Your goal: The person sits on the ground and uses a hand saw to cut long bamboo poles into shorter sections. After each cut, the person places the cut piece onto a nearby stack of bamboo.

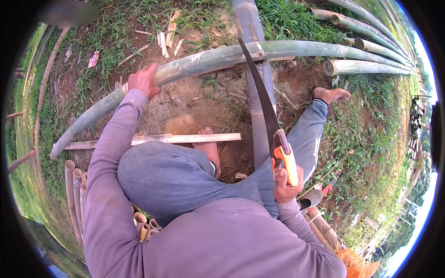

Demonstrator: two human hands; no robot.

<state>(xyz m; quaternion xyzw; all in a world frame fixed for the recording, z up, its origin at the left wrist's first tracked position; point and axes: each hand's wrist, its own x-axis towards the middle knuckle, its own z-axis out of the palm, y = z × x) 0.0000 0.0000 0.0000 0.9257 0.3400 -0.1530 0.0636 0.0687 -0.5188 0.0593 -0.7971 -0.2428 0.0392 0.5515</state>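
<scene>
My left hand point(144, 79) grips a long green bamboo pole point(218, 58) that lies across a second, upright-running bamboo pole point(251, 28). My right hand point(286, 181) is closed around the orange handle of a curved pruning saw point(265, 103). The saw's dark blade reaches up to the green pole and its tip meets the pole near a node. Both my bare feet are on the dirt, one point(208, 146) under the pole and one point(331, 94) off to the right.
A split pale bamboo strip point(185, 138) lies across the dirt by my knee. Cut bamboo tubes point(75, 194) stand bundled at the lower left. More green poles point(366, 67) are stacked at the upper right. Grass surrounds the bare patch.
</scene>
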